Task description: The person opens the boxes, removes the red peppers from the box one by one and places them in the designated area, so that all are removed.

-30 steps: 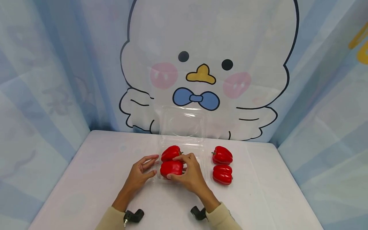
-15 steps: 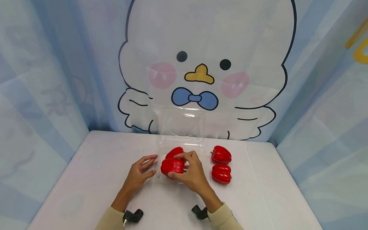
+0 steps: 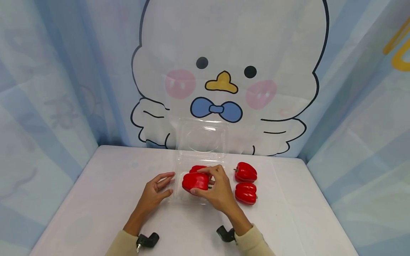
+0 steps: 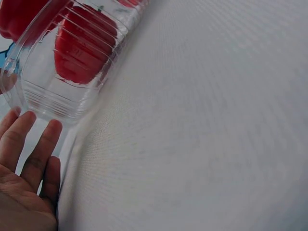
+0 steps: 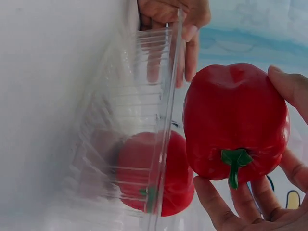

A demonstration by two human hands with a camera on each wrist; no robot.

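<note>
My right hand (image 3: 219, 190) grips a red bell pepper (image 3: 196, 181) between thumb and fingers. The right wrist view shows this pepper (image 5: 236, 120) raised above the rim of a clear plastic clamshell box (image 5: 166, 125), its green stem facing the camera. Inside the box lies a second red bell pepper (image 4: 86, 45), partly hidden behind the held one in the head view. My left hand (image 3: 156, 190) stays at the box's left side with fingers extended, fingertips right at the wall in the left wrist view.
Two more red bell peppers, one farther back (image 3: 245, 172) and one nearer (image 3: 246, 193), lie on the white table (image 3: 288, 220) right of the box. The transparent lid (image 3: 203, 137) stands open behind it, against the printed curtain (image 3: 282, 46).
My right hand has lifted the front pepper and carried it slightly right. The pepper behind appears shifted right and is more covered. My left hand has barely moved.
</note>
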